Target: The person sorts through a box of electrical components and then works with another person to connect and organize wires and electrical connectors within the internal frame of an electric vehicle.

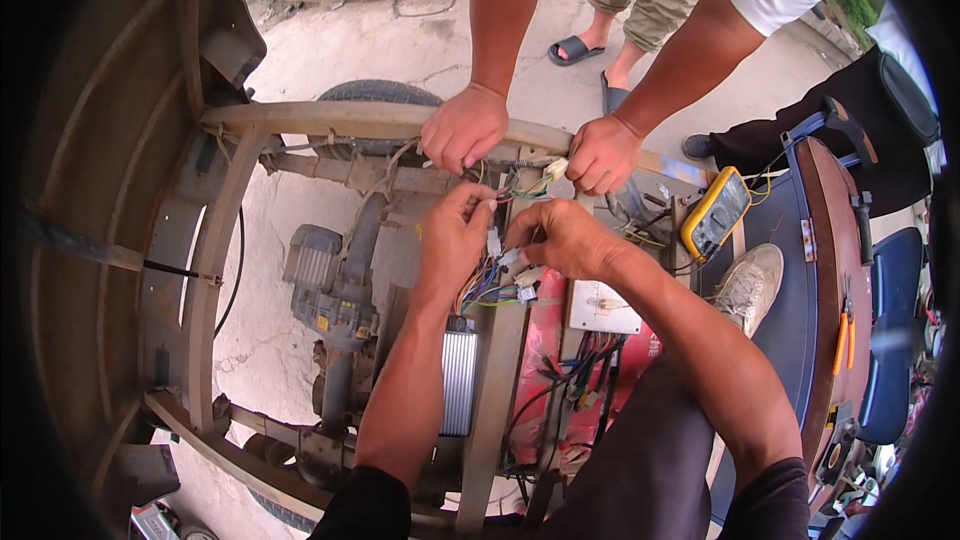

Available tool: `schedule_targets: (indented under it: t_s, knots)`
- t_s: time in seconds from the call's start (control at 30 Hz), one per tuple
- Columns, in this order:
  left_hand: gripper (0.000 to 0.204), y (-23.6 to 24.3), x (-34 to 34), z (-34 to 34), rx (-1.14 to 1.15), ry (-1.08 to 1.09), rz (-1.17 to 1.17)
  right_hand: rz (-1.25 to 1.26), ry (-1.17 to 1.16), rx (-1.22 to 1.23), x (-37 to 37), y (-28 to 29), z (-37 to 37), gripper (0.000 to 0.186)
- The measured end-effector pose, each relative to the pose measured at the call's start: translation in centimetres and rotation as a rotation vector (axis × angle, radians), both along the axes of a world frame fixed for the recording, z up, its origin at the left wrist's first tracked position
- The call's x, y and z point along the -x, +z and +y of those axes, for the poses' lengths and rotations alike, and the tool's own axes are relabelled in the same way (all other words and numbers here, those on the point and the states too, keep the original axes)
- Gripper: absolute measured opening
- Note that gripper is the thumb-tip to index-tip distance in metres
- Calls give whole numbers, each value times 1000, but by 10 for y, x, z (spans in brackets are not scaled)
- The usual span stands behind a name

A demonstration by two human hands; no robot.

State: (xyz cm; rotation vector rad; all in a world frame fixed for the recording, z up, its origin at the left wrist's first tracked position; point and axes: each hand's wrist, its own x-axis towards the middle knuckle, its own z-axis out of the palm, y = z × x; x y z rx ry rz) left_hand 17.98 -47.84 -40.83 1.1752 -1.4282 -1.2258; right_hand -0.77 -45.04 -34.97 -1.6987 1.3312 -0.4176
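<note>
Bare forearms (405, 380) of mine flank the finned controller (459, 380). Beyond it, my left hand (458, 225) pinches wiring (480, 285); my right hand (572, 240) curls by white connectors (510, 258), its grip I cannot tell. Right of the controller, red casing (540, 340) bears pale, part-hidden lettering.

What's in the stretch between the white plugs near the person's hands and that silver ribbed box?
The head view shows a bundle of coloured wires between the white plugs and the silver ribbed box.
</note>
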Motion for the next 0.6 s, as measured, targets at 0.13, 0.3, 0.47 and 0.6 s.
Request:
schedule_targets:
  t_s: [0.13, 0.3, 0.47, 0.6]
  knots:
    - [7, 2, -9, -2, -65, 7, 7, -125, -138, -61, 4, 1, 4, 18]
    - [7, 0, -12, -4, -57, -2, -22, -41, -131, -53, 15, -2, 22, 18]
    - [8, -1, -10, -5, -84, 1, 13, -67, -143, -55, 19, -6, 31, 23]
    - [9, -1, -10, -5, -83, -8, 3, 1, -121, -13, 19, 0, 34, 24]
